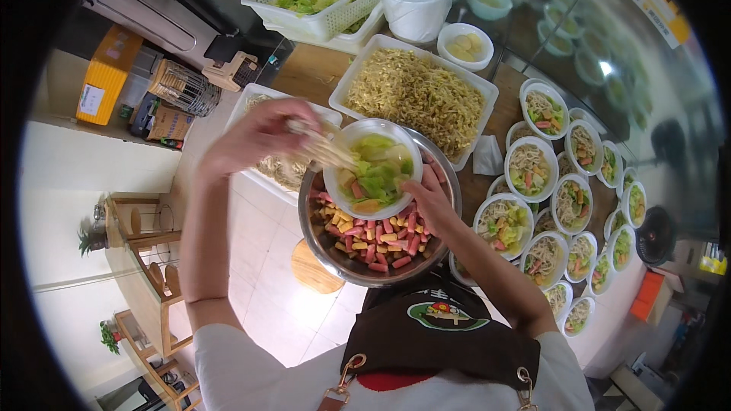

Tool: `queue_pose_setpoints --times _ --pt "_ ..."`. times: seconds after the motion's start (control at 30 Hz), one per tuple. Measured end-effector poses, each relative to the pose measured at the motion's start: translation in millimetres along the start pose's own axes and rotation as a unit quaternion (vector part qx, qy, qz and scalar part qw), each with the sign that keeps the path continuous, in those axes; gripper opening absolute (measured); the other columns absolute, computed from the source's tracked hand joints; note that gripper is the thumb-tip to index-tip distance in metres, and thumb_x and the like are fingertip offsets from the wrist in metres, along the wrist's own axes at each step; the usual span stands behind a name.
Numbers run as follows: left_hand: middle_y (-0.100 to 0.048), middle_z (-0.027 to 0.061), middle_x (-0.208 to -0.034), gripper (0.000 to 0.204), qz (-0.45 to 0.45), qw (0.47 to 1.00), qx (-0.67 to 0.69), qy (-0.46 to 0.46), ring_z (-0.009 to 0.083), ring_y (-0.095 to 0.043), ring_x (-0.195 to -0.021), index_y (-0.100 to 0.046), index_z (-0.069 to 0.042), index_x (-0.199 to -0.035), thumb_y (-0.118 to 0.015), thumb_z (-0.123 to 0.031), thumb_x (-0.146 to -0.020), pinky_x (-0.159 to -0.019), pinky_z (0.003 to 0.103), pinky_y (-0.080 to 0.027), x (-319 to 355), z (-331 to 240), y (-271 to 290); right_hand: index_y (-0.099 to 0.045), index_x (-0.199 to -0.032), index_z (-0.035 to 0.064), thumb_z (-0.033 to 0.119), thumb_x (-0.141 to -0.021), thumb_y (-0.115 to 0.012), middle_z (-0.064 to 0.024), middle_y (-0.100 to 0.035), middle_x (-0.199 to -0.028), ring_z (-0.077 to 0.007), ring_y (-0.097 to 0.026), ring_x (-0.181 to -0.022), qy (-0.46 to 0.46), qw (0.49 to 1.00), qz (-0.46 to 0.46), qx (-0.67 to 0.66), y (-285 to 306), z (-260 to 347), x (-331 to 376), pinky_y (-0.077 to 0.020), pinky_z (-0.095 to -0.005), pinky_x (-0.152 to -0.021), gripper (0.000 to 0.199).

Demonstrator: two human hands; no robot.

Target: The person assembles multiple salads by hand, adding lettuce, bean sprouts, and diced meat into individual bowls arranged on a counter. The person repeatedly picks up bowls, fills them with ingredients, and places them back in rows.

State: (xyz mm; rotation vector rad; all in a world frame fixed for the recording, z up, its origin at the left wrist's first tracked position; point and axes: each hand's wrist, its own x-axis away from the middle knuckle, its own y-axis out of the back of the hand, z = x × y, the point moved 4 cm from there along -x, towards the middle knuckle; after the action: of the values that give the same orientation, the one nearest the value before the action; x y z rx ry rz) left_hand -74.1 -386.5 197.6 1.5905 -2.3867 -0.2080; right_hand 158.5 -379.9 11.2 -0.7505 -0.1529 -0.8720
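My left hand (268,133), blurred by motion, is closed on a bunch of pale, thin strands (327,151), whose lower ends reach over the left rim of a white round bowl (412,151). That bowl is gripped at its right side by my right hand (432,202), fingers along the outer wall. Inside it lie green leaves (381,164), pale slices and a few pink and yellow pieces. Directly beneath, a large steel bowl (451,183) holds cut pink sausage pieces (384,240) and yellow chunks. A white tray (287,192) of similar pale strands sits under my left wrist, partly hidden.
Beyond the steel bowl stands a white tray (340,93) of yellowish shreds. Farther back are a white basket (266,1) of chopped greens, a plastic-wrapped stack (416,7) and a small bowl (449,49) of slices. Several filled bowls (531,170) crowd the right, some stacked.
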Motion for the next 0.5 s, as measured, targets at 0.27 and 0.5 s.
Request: queue_pose_setpoints --times 0.27,0.5 --pt "-0.056 0.0113 -0.104 0.032 -0.015 0.932 -0.36 -0.044 0.0307 -0.055 -0.098 -0.059 -0.008 -0.105 -0.063 -0.001 -0.074 -0.082 0.036 -0.047 -55.9 22.3 -89.9 -0.038 -0.118 0.0029 0.005 -0.083 -0.051 -0.0072 -0.049 -0.103 -0.0126 -0.053 -0.09 0.08 0.996 -0.028 -0.018 13.0 1.6 29.8 -0.0496 -0.0239 -0.066 0.038" --pt "-0.058 0.0077 -0.091 0.013 -0.023 0.91 -0.401 -0.101 0.0278 -0.058 -0.086 -0.062 -0.008 -0.089 -0.065 -0.013 -0.077 -0.071 0.036 -0.048 -82.4 40.3 -142.5 -0.037 -0.121 0.0038 0.005 -0.082 -0.051 -0.007 -0.049 -0.103 -0.0121 -0.055 -0.085 0.065 0.993 -0.086 -0.049 45.8 -6.9 48.2 -0.0514 -0.0228 -0.062 0.041"
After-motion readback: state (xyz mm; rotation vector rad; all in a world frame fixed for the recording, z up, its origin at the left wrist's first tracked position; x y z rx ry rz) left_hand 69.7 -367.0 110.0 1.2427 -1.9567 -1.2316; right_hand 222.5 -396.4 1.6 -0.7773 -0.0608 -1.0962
